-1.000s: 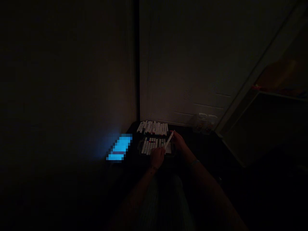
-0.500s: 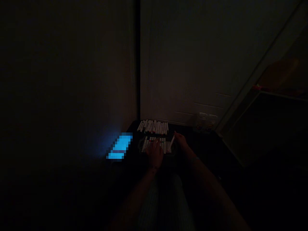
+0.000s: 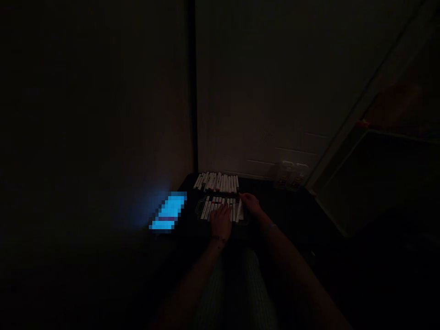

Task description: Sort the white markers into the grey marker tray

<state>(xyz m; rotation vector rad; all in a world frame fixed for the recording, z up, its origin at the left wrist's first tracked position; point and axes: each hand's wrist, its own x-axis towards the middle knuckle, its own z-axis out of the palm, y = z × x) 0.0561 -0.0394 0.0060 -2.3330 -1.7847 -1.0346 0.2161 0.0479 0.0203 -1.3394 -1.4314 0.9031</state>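
Observation:
In the dim head view, a row of white markers (image 3: 206, 209) lies side by side in a clear plastic case (image 3: 198, 209). My left hand (image 3: 221, 222) rests on this row with its fingers stretched out over the markers. At the row's right end, my right hand (image 3: 251, 203) pinches the upper end of a single white marker (image 3: 238, 211). That marker lies nearly parallel to the others, beside them in the case. Behind the case, several more white markers (image 3: 220, 182) lie in a second row, some with coloured ends.
On the left of the dark table (image 3: 275, 215) lies a glowing, blurred-out screen (image 3: 168, 213). Two clear packages (image 3: 291, 175) stand against the wall at the back right. A slanted frame edge (image 3: 330, 211) rises beyond them.
My right hand has moved left and brought its marker from a tilted position over the case's right side down against the row. My left hand stays on the markers.

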